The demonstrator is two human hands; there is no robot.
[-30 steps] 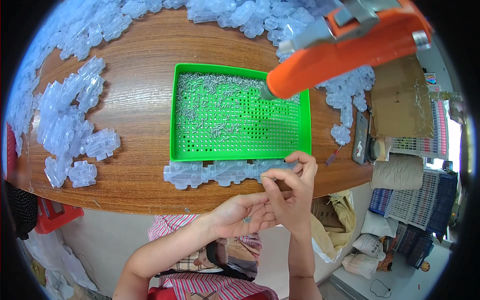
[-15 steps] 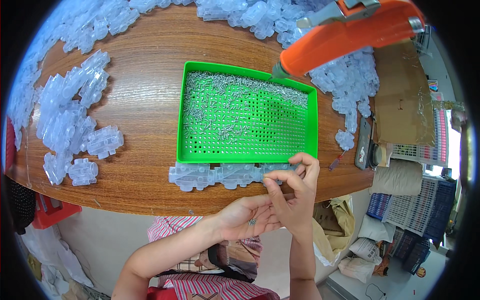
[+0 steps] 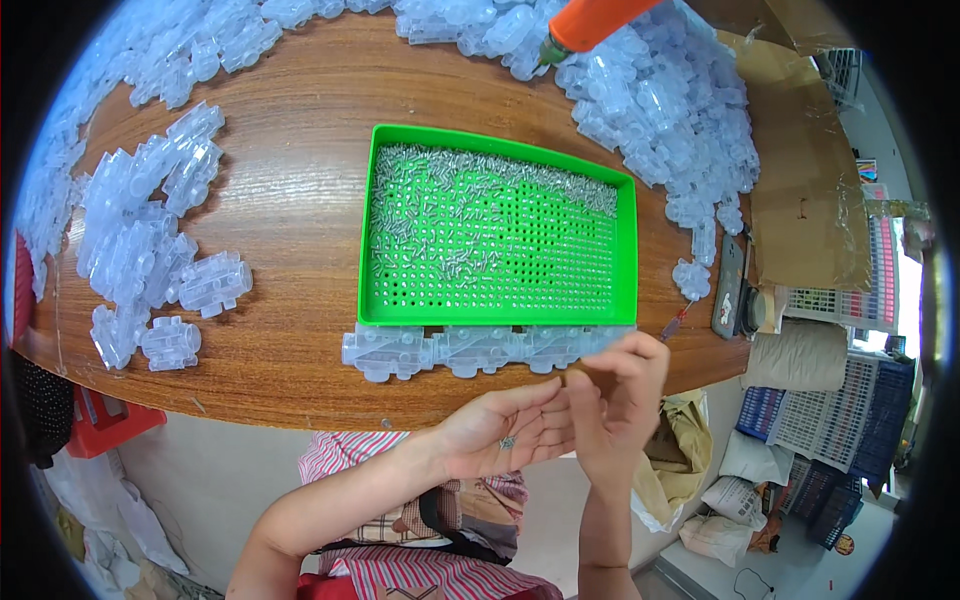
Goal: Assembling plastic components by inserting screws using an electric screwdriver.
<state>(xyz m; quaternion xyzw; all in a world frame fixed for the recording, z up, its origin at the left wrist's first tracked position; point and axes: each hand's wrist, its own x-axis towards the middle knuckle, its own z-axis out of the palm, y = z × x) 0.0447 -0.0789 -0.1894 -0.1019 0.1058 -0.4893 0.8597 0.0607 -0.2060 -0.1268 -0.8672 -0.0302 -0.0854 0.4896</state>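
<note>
My left hand (image 3: 500,432) is cupped palm up at the table's near edge, with a few small metal screws (image 3: 508,441) lying in the palm. My right hand (image 3: 615,395) is beside it, fingertips pinched together over the left palm; whether they hold a screw is unclear. Just beyond both hands lies a row of clear plastic parts (image 3: 470,349) against the front wall of a green perforated tray (image 3: 392,318). The tray holds many small metal screws (image 3: 450,215), heaped toward its far side.
Piles of clear plastic parts lie at the left (image 3: 140,250) and across the back right (image 3: 650,110) of the round wooden table (image 3: 290,200). An orange power screwdriver (image 3: 590,20) hangs over the far edge. A cardboard box (image 3: 805,190) stands right; a dark device (image 3: 728,290) lies beside it.
My hands have drawn back from the row of clear parts toward me. The left palm has turned up and opened, showing screws. The view has shifted, so the orange screwdriver sits higher.
</note>
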